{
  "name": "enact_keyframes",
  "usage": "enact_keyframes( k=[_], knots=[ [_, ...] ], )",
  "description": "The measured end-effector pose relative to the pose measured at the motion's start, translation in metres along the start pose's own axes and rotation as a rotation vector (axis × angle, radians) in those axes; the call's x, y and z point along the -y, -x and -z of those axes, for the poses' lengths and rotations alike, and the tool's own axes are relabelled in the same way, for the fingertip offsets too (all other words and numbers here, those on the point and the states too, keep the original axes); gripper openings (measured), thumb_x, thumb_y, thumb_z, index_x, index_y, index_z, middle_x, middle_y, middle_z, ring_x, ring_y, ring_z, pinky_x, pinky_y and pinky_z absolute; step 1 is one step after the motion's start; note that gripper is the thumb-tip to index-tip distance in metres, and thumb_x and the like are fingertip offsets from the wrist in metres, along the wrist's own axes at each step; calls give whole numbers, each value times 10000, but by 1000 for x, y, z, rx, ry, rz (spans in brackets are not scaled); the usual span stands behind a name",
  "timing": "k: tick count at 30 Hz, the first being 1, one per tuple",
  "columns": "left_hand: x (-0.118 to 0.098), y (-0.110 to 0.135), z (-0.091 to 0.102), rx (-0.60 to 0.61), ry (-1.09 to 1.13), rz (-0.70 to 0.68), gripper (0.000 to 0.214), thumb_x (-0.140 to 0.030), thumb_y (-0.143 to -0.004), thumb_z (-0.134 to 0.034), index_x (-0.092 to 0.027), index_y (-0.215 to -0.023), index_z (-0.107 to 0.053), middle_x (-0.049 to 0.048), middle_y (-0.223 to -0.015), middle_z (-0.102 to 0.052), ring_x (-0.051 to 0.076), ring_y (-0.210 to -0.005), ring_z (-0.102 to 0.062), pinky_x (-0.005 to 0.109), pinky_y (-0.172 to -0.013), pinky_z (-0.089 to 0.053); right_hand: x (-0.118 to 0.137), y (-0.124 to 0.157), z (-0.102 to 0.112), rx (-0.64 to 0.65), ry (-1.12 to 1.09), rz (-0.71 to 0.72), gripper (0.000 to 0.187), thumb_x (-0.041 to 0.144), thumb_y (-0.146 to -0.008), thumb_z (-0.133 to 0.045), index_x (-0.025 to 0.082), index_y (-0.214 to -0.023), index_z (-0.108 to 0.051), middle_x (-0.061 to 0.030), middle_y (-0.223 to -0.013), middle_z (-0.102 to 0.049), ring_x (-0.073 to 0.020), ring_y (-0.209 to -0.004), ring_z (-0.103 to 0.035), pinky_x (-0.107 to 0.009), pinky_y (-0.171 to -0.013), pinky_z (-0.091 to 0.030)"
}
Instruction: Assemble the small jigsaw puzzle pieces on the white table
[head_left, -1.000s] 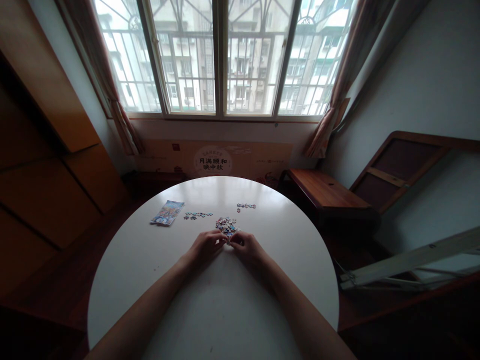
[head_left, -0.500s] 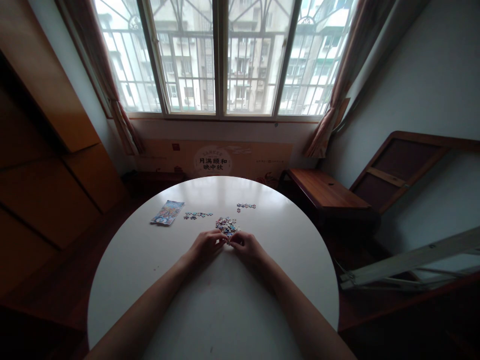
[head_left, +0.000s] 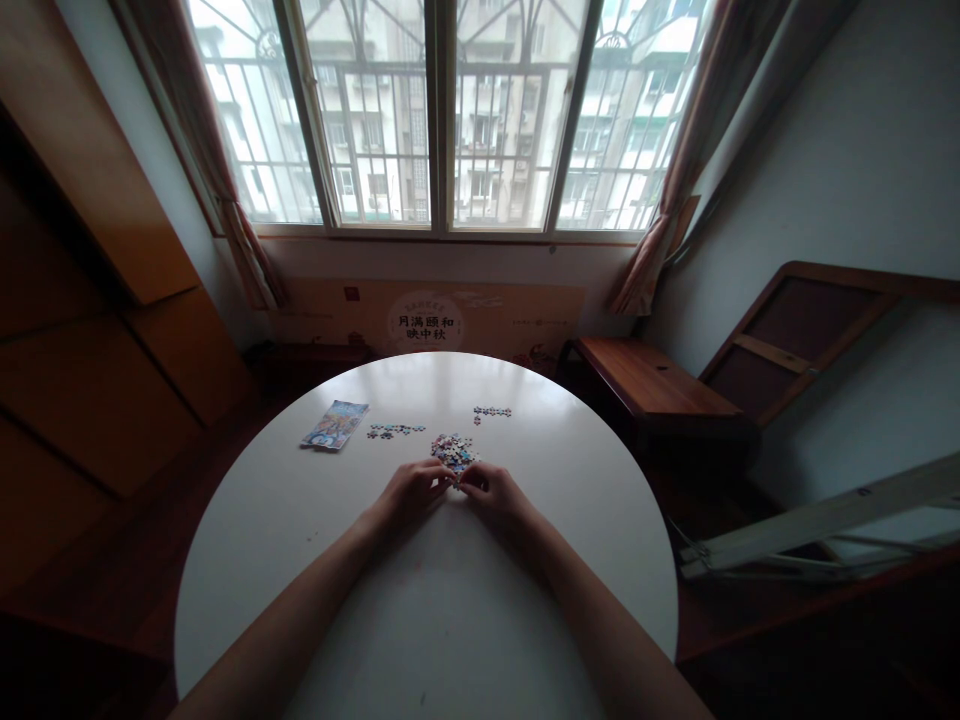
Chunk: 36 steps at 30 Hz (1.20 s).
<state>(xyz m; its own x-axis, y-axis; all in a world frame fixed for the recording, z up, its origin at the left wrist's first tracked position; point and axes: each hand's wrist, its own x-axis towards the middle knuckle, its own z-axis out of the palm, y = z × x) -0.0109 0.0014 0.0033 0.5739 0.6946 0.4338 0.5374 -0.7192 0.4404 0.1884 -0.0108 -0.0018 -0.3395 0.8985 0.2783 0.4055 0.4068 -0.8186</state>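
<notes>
My left hand (head_left: 411, 489) and my right hand (head_left: 491, 491) meet at the near side of a heap of jigsaw pieces (head_left: 452, 450). Both are closed, fingertips pinched together around a small jigsaw piece (head_left: 456, 484) that is mostly covered by the fingers. Left of the heap lies a joined strip of jigsaw pieces (head_left: 396, 431). Beyond it to the right, another joined group of pieces (head_left: 493, 411) forms a row with one piece hanging off its left end. A colourful picture sheet (head_left: 335, 426) rests further left.
Everything lies on a round white table (head_left: 420, 620). A low wooden bench (head_left: 660, 378) stands past its right edge, and a wooden cabinet (head_left: 97, 400) is at the left. A barred window (head_left: 442, 120) is behind.
</notes>
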Motion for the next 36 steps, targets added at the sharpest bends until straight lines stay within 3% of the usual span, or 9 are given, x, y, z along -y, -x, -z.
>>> enact_keyframes(
  k=[36],
  knots=[
    [0, -1, -1, -8, 19, 4, 171, -174, -818, -557, -199, -906, -702, 40, -830, -668, 105, -669, -600, 178, -606, -441, 1, 0, 1, 9, -1, -10, 122, 241, -765, -615, 139, -798, -672, -22, -709, -659, -131, -642, -553, -224, -609, -421]
  ],
)
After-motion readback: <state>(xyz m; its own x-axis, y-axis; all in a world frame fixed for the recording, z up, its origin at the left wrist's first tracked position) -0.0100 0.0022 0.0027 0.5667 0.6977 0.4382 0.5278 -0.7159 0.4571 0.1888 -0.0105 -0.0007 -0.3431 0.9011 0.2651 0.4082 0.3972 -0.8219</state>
